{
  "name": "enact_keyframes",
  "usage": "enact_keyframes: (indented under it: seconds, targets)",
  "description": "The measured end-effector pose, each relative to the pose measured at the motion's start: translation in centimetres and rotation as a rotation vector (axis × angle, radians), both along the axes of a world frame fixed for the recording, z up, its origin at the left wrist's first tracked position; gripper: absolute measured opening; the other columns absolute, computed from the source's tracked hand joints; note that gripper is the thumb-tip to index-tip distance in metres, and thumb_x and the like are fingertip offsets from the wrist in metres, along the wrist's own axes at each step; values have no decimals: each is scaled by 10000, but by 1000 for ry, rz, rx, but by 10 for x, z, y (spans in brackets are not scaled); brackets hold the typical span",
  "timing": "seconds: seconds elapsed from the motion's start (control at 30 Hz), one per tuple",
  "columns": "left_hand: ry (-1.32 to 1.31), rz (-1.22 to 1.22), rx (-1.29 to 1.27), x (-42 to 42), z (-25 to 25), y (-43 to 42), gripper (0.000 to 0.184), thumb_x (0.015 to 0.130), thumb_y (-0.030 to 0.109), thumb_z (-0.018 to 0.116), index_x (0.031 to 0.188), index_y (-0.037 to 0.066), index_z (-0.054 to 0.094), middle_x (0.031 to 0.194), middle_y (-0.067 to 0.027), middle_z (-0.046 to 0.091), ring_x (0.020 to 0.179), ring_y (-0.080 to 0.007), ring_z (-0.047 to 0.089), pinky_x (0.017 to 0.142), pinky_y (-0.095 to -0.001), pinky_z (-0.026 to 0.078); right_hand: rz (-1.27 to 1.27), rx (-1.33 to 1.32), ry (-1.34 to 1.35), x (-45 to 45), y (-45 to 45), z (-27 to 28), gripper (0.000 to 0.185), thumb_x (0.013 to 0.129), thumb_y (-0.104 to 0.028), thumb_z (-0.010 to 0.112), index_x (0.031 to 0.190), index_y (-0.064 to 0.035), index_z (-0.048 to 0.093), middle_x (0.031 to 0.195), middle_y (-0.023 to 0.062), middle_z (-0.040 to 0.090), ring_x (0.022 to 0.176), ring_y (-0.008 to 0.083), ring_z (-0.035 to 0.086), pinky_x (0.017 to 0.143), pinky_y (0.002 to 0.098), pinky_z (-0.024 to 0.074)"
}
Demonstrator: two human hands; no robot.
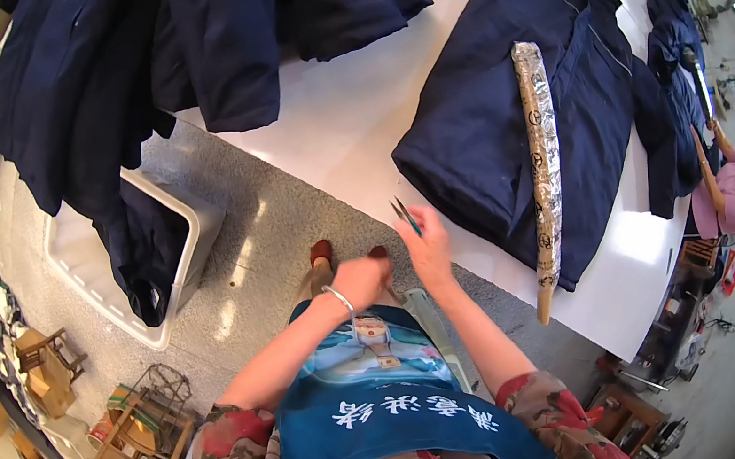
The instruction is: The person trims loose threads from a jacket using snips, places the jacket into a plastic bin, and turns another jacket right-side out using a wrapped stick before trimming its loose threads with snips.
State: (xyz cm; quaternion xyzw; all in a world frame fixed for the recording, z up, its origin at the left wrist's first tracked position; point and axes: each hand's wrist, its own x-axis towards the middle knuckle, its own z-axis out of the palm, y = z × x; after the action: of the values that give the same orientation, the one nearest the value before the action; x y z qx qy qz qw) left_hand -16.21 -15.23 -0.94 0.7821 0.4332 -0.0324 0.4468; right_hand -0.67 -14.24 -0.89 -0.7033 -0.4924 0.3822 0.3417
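My right hand [428, 247] is closed around a pair of thread snips [407, 217] with dark pointed blades and a teal part, tips pointing up and away from me. Beside it, my left hand [362, 283], with a silver bangle at the wrist, is curled with its fingers bent inward; whether anything is in them is hidden. Both hands are in front of my blue apron [378, 361], short of the table edge. Beyond them a dark navy jacket [473, 109] lies on the white table [326, 145], with a long foil-wrapped stick [540, 137] across it.
More dark navy garments [216, 43] lie heaped at the table's far left, hanging over a white plastic bin [192, 265] on the floor. Wooden stools [138, 444] stand at lower left. A person in a pink top [733, 194] works at the table's right end.
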Motion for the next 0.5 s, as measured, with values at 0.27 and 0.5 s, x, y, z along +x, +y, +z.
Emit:
enact_keyframes:
  seconds: [0.27,0.5]
  targets:
    - [-395,425,708,73,59,93,227,664,66,693,878,93,623,799,-52,561,716,-249,578,605,-357,446,253,432,-292,-24,76,-30,288,808,-198,636,1033,-46,542,890,133,580,802,305,581,696,387,462]
    - [-222,226,769,102,-4,114,132,706,100,659,812,75,585,774,-65,515,727,-249,563,637,-351,445,216,423,-357,-18,70,-35,285,804,-176,631,1042,-59,527,917,120,550,789,308,573,688,409,452]
